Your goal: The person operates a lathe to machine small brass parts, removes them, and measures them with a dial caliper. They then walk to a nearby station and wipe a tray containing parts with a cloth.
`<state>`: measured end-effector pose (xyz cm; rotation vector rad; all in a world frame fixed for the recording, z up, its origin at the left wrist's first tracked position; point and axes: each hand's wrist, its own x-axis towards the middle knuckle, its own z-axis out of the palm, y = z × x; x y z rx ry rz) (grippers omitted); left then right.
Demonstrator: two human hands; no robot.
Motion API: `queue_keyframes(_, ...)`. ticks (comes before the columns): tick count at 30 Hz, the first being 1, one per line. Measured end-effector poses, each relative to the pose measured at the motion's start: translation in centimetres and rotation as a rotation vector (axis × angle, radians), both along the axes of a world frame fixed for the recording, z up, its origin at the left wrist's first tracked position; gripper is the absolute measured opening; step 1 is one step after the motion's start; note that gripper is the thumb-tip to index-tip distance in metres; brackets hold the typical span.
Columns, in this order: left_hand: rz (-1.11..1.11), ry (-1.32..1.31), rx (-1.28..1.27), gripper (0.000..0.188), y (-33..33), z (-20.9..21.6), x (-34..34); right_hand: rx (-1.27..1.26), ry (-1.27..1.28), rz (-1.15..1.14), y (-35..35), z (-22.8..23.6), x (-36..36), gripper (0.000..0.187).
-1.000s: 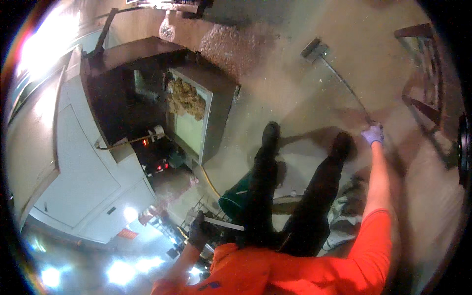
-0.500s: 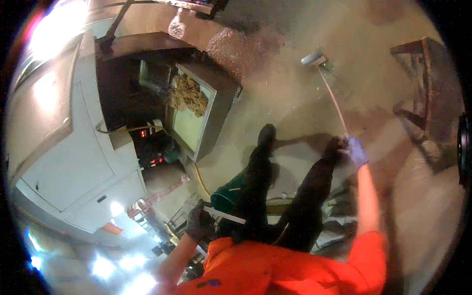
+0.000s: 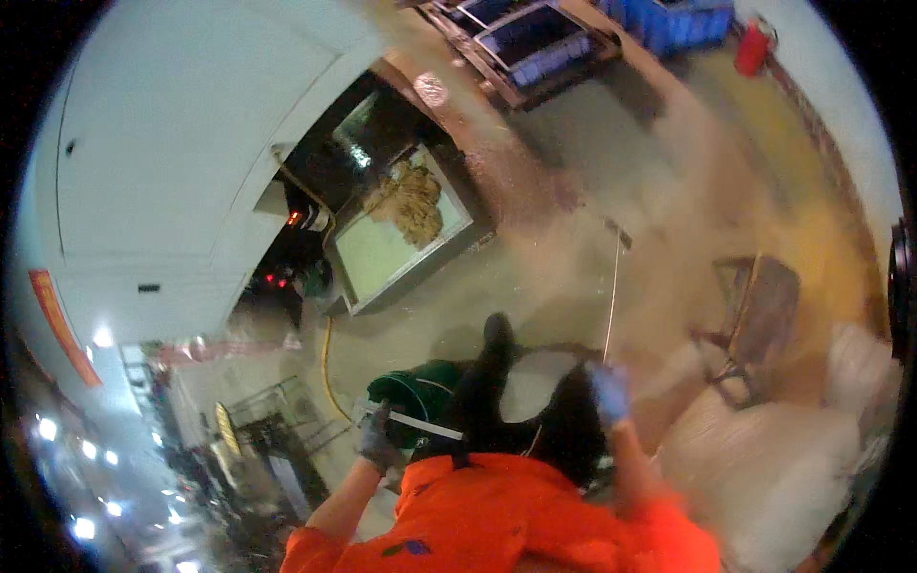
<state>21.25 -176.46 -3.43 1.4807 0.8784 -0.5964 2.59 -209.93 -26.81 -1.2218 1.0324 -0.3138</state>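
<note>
Left hand (image 3: 379,441): dark-gloved, closed around the near end of a thin pale rod (image 3: 420,425). The rod runs level from the glove toward the person's dark trouser legs (image 3: 482,392). It crosses just in front of a green bucket (image 3: 413,399) that stands on the wet floor (image 3: 554,267) beside the left leg.

Right hand (image 3: 608,393): pale blue glove, closed around the handle of a long-handled floor scraper (image 3: 611,296). The thin shaft rises from the glove away from the person. Its small dark head (image 3: 619,234) rests on the floor, well ahead of the boots. The picture is blurred here, so the head's exact shape cannot be told.

Clothing: orange jacket (image 3: 516,520), both sleeves coming in from the lower edge.

Surroundings:
- Open metal tank (image 3: 406,239) with a pale inner surface and a heap of tan fibrous material (image 3: 411,201), standing left of the floor area.
- Large white machine housing (image 3: 181,162) behind the tank, with small red lights (image 3: 277,277) at its base.
- Yellow hose (image 3: 330,368) lying on the floor between tank and bucket.
- Metal frame trolley (image 3: 750,315) at the right, near bulky white sacks (image 3: 793,449).
- Blue crates (image 3: 683,24) and a red cylinder (image 3: 752,48) at the far edge of the floor.
</note>
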Motion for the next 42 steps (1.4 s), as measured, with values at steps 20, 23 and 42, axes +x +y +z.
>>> queue_keyframes(20, 0.704, -0.103, -0.116, 0.029, 20.6, -7.5, -2.6, -0.422, 0.463, 1.535, 16.2, 8.2, 42.0, 0.045)
queue_keyframes(23, 1.075, 0.01, -0.054, 0.031, 20.1, -8.5, -3.9, -0.521, 0.501, 1.716, 20.8, 2.5, 52.4, 0.043)
queue_keyframes(42, 1.49, 0.425, -0.027, 0.034, 8.9, -9.3, -0.7, -0.881, 0.547, 1.857, 36.8, -19.1, 81.0, 0.041)
